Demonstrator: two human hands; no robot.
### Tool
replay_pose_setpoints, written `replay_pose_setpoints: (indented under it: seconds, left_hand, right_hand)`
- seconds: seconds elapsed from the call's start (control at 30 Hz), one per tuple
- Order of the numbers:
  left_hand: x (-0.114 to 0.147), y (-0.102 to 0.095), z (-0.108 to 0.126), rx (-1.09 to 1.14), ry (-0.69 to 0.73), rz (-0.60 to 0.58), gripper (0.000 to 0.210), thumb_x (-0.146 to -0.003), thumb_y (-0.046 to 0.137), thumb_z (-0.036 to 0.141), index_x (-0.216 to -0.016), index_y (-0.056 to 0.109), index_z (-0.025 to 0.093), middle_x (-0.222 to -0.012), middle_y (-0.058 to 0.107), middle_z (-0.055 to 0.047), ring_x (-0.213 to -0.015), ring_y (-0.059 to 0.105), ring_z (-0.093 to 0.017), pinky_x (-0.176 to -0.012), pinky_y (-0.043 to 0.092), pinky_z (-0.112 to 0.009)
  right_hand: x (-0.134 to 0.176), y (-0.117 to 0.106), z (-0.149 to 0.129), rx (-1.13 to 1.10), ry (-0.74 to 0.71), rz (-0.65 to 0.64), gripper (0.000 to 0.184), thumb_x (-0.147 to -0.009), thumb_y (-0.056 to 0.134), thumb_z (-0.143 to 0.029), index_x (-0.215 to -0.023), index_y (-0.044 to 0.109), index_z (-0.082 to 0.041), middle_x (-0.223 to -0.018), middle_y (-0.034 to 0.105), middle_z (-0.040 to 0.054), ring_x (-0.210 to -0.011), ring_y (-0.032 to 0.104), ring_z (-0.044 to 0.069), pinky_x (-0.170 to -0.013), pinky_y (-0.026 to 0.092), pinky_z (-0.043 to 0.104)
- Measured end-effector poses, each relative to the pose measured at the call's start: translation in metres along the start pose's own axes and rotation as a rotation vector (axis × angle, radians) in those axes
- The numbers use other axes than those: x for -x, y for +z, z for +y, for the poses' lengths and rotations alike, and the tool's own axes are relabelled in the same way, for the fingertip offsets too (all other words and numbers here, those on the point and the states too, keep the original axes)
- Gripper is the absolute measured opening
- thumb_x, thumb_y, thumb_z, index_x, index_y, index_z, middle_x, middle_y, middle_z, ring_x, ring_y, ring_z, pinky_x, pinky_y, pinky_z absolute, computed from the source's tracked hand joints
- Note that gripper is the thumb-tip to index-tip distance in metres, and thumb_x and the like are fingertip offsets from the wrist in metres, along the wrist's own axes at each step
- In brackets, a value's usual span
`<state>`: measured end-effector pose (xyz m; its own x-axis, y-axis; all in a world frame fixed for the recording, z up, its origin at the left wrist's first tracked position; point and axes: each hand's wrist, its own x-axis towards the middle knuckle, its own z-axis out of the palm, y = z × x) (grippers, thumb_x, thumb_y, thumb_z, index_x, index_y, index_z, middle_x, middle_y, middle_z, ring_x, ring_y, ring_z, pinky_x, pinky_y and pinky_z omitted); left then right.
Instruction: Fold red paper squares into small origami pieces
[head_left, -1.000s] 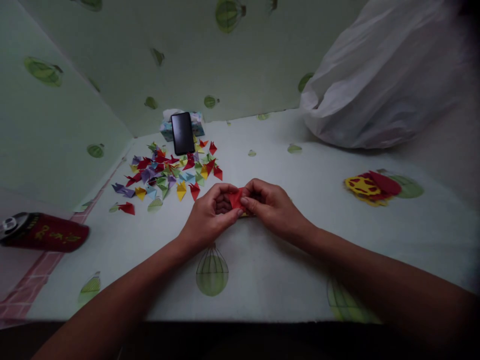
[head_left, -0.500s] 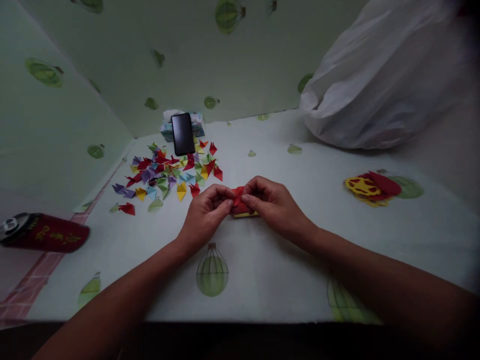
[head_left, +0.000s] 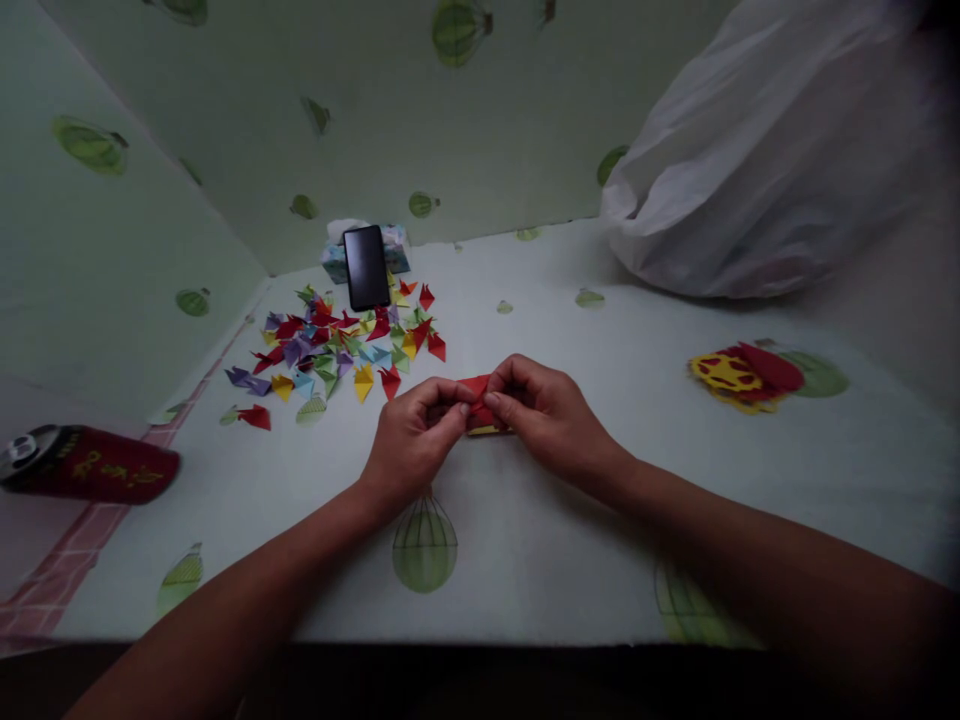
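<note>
Between my two hands is a small piece of red folded paper (head_left: 475, 383). My left hand (head_left: 417, 432) pinches its left side with thumb and forefinger, the other fingers curled in. From the right, my right hand (head_left: 546, 418) pinches the same paper, its fingertips almost meeting the left ones. Fingers cover most of the paper, so its exact folded shape is hidden. Just under it lies a small stack of paper (head_left: 489, 431) with a red top and a yellow edge. To the left and behind, many folded paper cranes (head_left: 328, 350) in several colours lie scattered.
A dark phone (head_left: 367, 268) leans on a tissue box (head_left: 397, 247) at the back. At left lies or stands a red drink can (head_left: 105, 466). Yellow and red paper cutouts (head_left: 731, 374) rest at right, before a big white plastic bag (head_left: 750, 170).
My left hand has shifted slightly down and right, its fingertips now closer to the right hand's. The right hand has barely moved. Both keep hold of the red paper.
</note>
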<state>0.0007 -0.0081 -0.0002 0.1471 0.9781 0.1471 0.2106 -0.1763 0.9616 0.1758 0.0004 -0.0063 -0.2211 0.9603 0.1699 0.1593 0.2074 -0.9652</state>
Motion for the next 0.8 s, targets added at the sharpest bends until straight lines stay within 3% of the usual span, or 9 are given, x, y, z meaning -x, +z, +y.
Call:
replay_pose_setpoints:
  seconds: [0.3,0.8]
  left_hand:
    - [-0.0006,0.0018,-0.003,0.022,-0.007,0.008,0.014,-0.077,0.076,0.026,-0.084,0.07,0.016,-0.079,0.073,-0.003,-0.07,0.072,-0.014,-0.065,0.057,-0.023]
    - [-0.0012,0.0021,0.0033,0.115,-0.136,0.062,0.016,-0.074,0.077,0.023,-0.083,0.067,0.015,-0.077,0.069,0.0,-0.068,0.067,-0.012,-0.066,0.055,-0.023]
  right_hand:
    - [0.0001,-0.0008,-0.0012,0.033,0.006,0.008,0.011,-0.085,0.061,-0.022,-0.076,0.056,-0.019,-0.073,0.061,-0.0007,-0.065,0.053,0.013,-0.061,0.042,0.028]
    - [-0.0012,0.0,-0.0005,-0.121,0.031,0.047,0.011,-0.086,0.061,-0.025,-0.081,0.054,-0.019,-0.074,0.058,-0.0016,-0.064,0.054,0.012,-0.06,0.044,0.028]
